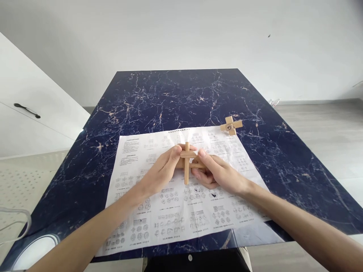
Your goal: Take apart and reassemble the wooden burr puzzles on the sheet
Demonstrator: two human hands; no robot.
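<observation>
Over the middle of a large printed sheet [167,204], both my hands grip a partly joined wooden burr puzzle [186,172] made of light wooden sticks crossing one another. My left hand [163,164] pinches its left side, thumb on top and fingers behind. From the right, my right hand [215,172] holds it with the thumb on the upper stick and the fingers curled beneath. One stick stands out toward me between the hands. The sheet carries rows of small assembly drawings. Some of the puzzle's sticks are hidden by my fingers.
At the sheet's upper right corner rests an assembled wooden cross puzzle [230,125] with a dark mark. Everything lies on a dark blue marbled table [170,98]. A white round object [36,253] and a pale cable [28,223] are at the lower left.
</observation>
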